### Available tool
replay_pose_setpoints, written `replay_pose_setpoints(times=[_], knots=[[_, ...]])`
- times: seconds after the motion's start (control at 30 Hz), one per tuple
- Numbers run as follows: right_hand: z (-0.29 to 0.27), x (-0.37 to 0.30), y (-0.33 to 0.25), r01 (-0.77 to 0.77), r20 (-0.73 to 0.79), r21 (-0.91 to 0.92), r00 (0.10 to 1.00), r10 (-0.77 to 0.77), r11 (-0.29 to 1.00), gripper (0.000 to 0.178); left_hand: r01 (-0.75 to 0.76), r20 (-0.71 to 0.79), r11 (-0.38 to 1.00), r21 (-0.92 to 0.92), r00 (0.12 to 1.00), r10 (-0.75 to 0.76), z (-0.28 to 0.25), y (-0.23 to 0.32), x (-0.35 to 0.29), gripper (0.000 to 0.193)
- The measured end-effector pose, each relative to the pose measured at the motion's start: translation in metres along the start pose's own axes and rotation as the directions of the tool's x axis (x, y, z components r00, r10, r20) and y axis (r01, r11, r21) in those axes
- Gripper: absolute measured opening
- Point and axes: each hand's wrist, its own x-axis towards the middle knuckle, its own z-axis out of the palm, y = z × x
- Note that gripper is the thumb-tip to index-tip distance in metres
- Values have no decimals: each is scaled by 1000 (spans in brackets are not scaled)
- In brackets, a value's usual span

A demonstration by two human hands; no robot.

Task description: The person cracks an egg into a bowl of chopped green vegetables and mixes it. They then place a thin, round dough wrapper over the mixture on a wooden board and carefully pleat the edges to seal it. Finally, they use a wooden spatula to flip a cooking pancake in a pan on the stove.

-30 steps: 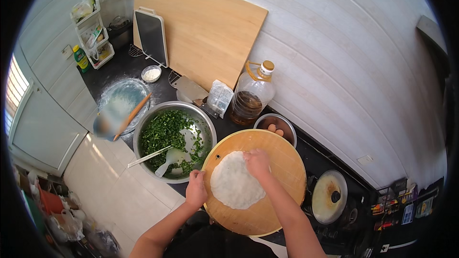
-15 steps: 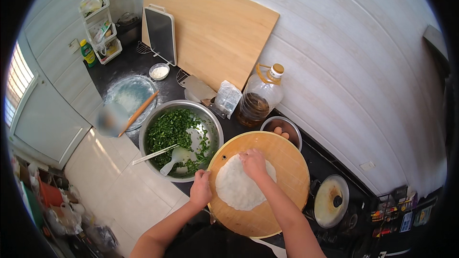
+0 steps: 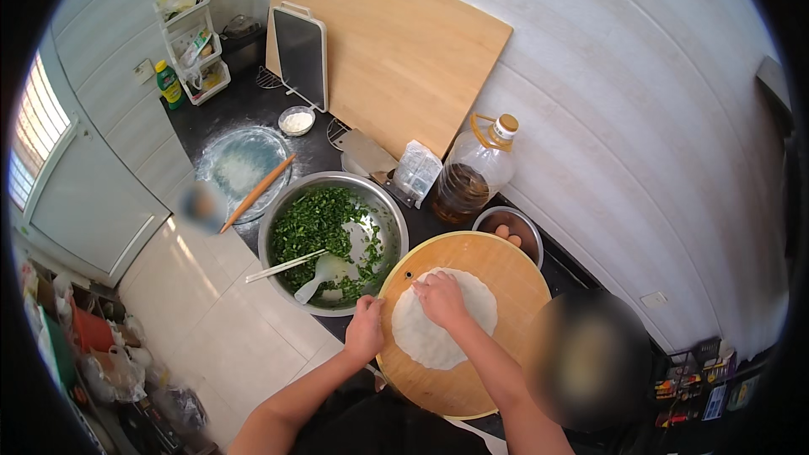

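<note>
A round, flat sheet of pale dough (image 3: pixel 455 341) lies on a round wooden board (image 3: pixel 514 303). My left hand (image 3: pixel 365 330) is closed on the board's left rim, steadying it. At the upper left edge of the dough, my right hand (image 3: pixel 441 297) has its fingers drawn together on the dough; the fingertips are partly hidden. Just left of the board stands a large steel bowl (image 3: pixel 393 217) of chopped greens (image 3: pixel 308 223). Chopsticks (image 3: pixel 282 267) and a pale spatula (image 3: pixel 324 276) rest in that bowl.
Behind the board are a bowl of eggs (image 3: pixel 508 234) and an oil jug (image 3: pixel 472 173). A floured round mat (image 3: pixel 240 168), a rolling pin (image 3: pixel 259 192) and a flour dish (image 3: pixel 297 121) sit at the far left. A big wooden panel (image 3: pixel 396 42) leans on the wall.
My right hand has slid left along the far edge of the dough. My left hand keeps its hold on the board. The whole view has shifted slightly.
</note>
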Motion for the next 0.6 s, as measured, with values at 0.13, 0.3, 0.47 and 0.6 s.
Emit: replay_pose_setpoints(times=[0.13,0.3,0.47,0.6], knots=[[-3,0,-6,-27,19,8,999,27,1000,18,-7,-2,1000,9,1000,7,1,-3,-1,39],[-7,-4,-20,6,80,18,997,-7,1000,19,-25,-6,1000,-4,1000,25,-2,-4,-2,37],[-1,-13,-31,66,30,39,997,-68,997,21,-52,-21,999,1,998,52,0,-8,-1,35],[2,-17,-35,78,62,36,995,-80,996,21,-50,-30,999,-14,998,50,-2,-6,-1,30]])
